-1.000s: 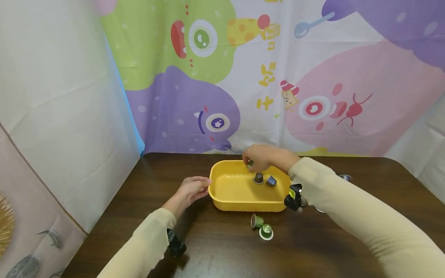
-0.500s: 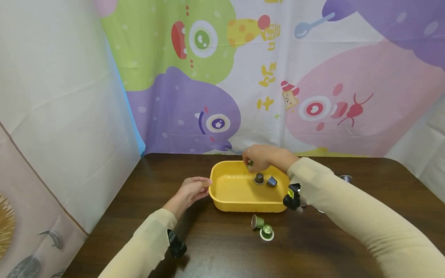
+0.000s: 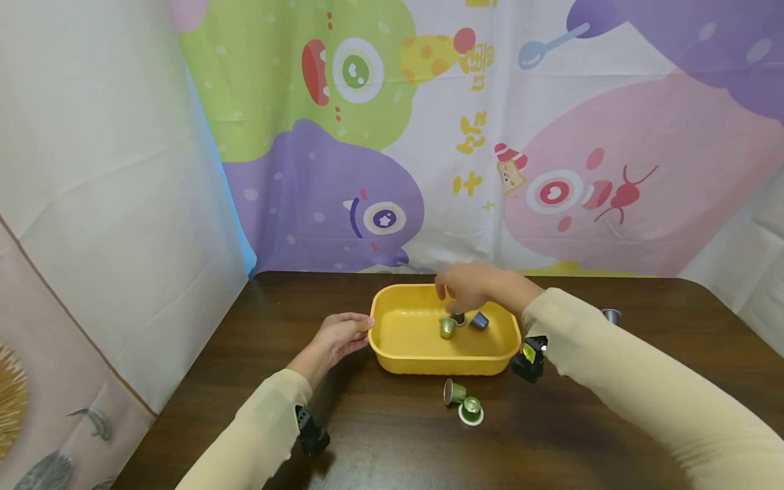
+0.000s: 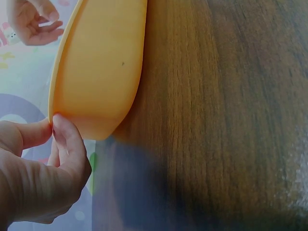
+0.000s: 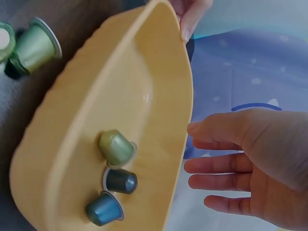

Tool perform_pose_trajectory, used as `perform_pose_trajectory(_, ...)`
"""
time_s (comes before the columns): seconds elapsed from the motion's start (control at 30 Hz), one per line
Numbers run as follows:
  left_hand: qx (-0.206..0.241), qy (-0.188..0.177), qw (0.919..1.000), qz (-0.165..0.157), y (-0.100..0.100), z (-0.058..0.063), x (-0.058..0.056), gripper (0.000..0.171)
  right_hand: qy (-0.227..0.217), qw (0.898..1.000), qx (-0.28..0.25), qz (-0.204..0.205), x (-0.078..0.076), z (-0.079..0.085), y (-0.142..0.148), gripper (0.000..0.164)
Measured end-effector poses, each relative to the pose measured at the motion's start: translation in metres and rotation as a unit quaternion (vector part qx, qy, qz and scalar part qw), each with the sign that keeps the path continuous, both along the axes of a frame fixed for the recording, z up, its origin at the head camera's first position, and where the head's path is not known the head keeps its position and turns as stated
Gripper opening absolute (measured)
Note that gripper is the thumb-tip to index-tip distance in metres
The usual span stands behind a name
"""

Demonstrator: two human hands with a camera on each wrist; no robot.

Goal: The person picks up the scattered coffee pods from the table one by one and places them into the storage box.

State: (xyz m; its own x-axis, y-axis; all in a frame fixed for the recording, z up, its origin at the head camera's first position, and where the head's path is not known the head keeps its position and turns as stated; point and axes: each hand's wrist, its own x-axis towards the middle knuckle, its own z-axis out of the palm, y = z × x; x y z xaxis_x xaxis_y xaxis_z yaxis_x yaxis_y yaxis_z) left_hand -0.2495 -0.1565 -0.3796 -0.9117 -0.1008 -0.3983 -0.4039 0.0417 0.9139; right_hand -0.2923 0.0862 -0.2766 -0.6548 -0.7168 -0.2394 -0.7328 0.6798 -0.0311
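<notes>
My left hand (image 3: 339,335) pinches the left rim of a yellow rectangular tub (image 3: 392,347) between thumb and fingers; the left wrist view shows this grip (image 4: 55,159) up close. Over the tub's back rim is my right hand (image 3: 468,286), its fingers spread and holding nothing. Three coffee capsules lie inside the tub: a light green one (image 5: 116,147), a dark one (image 5: 121,181) and a blue one (image 5: 104,209). In the head view the right hand partly hides the dark capsule. Two more green capsules (image 3: 454,392) (image 3: 471,410) rest on the table in front of the tub.
The tub stands on a dark wooden table (image 3: 380,435). A silvery capsule (image 3: 611,316) sits at the right, partly behind the right sleeve (image 3: 637,374). A cartoon-print curtain (image 3: 453,136) hangs at the table's back edge, with white cloth (image 3: 122,170) on the left.
The right hand has let go of the light green capsule, which now lies in the tub by the dark one. That hand has opened and shifted slightly right. The left hand stays put.
</notes>
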Motion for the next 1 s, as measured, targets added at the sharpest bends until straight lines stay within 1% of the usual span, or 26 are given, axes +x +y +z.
perform_pose_trajectory(0.17, -0.001, 0.000, 1.0000, 0.003, -0.001, -0.001, -0.001, 0.024, -0.005, 0.998, -0.059, 0.008, 0.008, -0.012, 0.010, 0.018)
perform_pose_trajectory(0.3, -0.001, -0.002, 1.0000, 0.003, -0.001, -0.001, -0.001, 0.024, 0.007, 0.994, -0.111, 0.018, 0.015, -0.025, 0.017, 0.015)
perform_pose_trajectory(0.47, 0.001, -0.001, 1.0000, 0.000, -0.001, -0.001, -0.001, 0.024, 0.048, 0.983, -0.171, 0.049, 0.026, -0.041, 0.026, 0.013)
perform_pose_trajectory(0.57, 0.003, 0.002, 1.0000, -0.001, -0.001, 0.000, -0.001, 0.023, 0.072, 0.976, -0.199, 0.054, 0.031, -0.048, 0.030, 0.013)
perform_pose_trajectory(0.8, 0.005, 0.001, 1.0000, -0.002, 0.000, 0.001, 0.000, 0.023, 0.114, 0.964, -0.234, 0.051, 0.049, -0.061, 0.036, 0.019)
perform_pose_trajectory(0.9, 0.006, -0.001, 1.0000, 0.000, 0.000, 0.000, 0.000, 0.023, 0.127, 0.962, -0.240, 0.044, 0.058, -0.064, 0.038, 0.022)
perform_pose_trajectory(1.0, 0.005, -0.002, 1.0000, 0.000, -0.001, 0.000, 0.000, 0.023, 0.150, 0.956, -0.246, 0.050, 0.065, -0.067, 0.040, 0.024)
